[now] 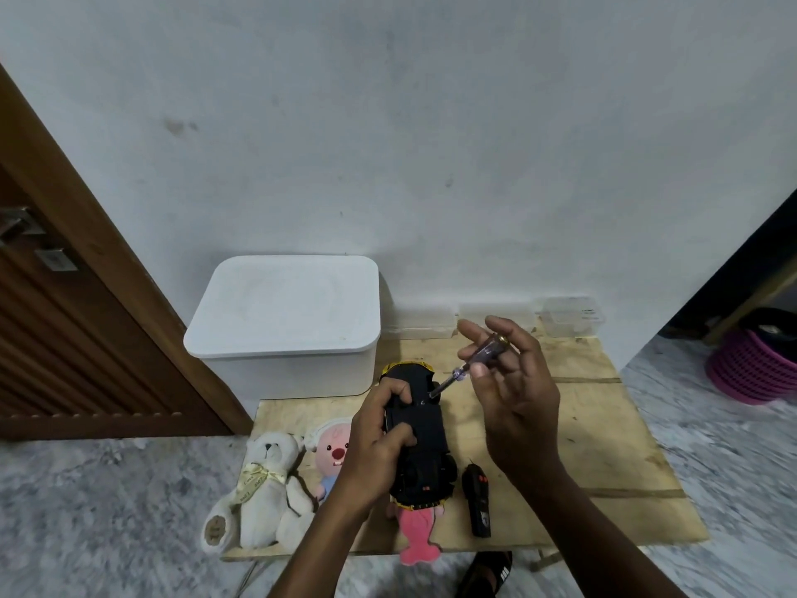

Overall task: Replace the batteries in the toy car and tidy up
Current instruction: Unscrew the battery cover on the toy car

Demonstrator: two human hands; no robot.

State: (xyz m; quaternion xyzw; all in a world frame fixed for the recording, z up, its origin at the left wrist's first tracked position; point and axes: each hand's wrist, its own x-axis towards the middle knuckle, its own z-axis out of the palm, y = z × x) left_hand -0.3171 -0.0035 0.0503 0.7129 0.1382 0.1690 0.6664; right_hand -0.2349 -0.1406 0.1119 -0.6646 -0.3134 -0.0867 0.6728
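- Car [425, 442]: underside partly covered by left hand [379, 433].
- Screwdriver [470, 364]: tip contact too small to tell.
- Pink plush [332, 446]: body hidden behind left forearm.
- Door [64, 338]: cut by left edge.
- Basket [752, 369]: cut by right edge.
- Sandal [491, 571]: cut by bottom edge.
- Clear tubs [569, 317], back of worktop [604, 425]: blurred.

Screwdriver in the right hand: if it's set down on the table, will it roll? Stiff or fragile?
Likely to roll: the screwdriver has a handle that looks round and smooth, and the table is flat. Probably stiff, given its thin, straight metal shaft. Probably light, since the right hand only pinches it between thumb and fingers.
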